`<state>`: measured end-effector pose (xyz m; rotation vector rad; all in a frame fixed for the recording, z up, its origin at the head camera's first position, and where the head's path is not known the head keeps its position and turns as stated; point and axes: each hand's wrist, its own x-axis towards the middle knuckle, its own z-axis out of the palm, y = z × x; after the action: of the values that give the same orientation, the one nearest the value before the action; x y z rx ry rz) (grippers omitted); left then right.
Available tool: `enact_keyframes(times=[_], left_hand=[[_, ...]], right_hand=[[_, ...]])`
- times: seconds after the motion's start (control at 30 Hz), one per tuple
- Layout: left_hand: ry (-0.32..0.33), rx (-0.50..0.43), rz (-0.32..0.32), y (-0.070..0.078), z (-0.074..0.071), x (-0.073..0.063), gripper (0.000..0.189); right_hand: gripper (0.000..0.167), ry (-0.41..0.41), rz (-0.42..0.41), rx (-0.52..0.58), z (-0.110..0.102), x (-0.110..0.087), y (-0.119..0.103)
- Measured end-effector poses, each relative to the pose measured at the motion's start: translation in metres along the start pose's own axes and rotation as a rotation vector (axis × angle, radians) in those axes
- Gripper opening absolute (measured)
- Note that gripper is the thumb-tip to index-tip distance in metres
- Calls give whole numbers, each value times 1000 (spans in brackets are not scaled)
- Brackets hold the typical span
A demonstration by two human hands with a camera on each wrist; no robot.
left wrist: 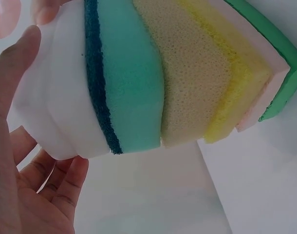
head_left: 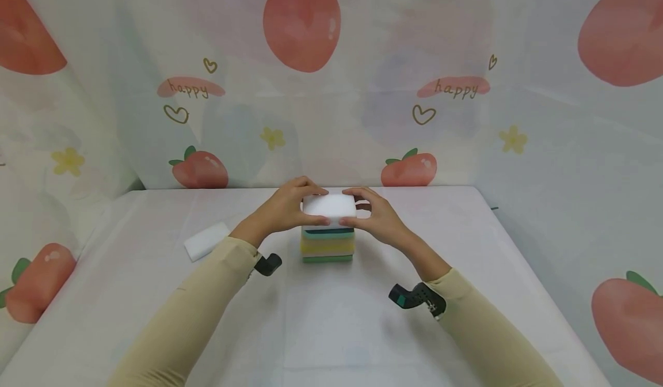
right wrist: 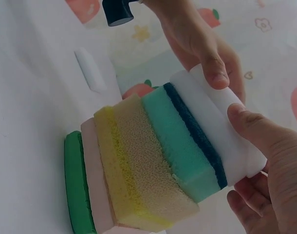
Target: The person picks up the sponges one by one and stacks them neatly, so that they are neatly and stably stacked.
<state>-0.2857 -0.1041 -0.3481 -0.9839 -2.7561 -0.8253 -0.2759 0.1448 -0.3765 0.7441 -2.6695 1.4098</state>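
Observation:
A stack of sponges stands on the table, topped by two white layers. Both hands hold the uppermost white sponge [head_left: 330, 204] from its two sides. My left hand [head_left: 284, 208] grips its left end, thumb on the near side and fingers on the far side. The right hand [head_left: 382, 219] holds the right end in the same way. Under the white layers, the right wrist view shows a teal sponge [right wrist: 173, 144] with a dark blue scouring face [right wrist: 194, 131], a beige porous layer [right wrist: 146, 146], a yellow layer [right wrist: 112, 151], a pale pink layer [right wrist: 96, 175] and a green layer [right wrist: 75, 180].
Another white sponge [head_left: 206, 241] lies on the table left of the stack, partly behind the left forearm. A white cloth covers the table [head_left: 321, 329]. Behind it hangs a peach-patterned backdrop [head_left: 357, 128]. Small black cameras [head_left: 416, 296] are worn on the wrists.

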Motion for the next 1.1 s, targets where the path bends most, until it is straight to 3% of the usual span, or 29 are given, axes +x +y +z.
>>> enact_keyframes(times=[0.27,0.67,0.93,1.1], left_hand=[[2,-24,-49,-5,-2,-6,68],[20,-64,-67,-13,-8,-16,65],[52,-54,-71,-18,-14,-26,60],[63,-26,-106,-26,-19,-36,59]], right_hand=[[63,3,8,14,1,0,2],[62,14,13,41,3,-1,1],[63,19,15,43,4,-1,3],[64,20,15,52,3,-2,3]])
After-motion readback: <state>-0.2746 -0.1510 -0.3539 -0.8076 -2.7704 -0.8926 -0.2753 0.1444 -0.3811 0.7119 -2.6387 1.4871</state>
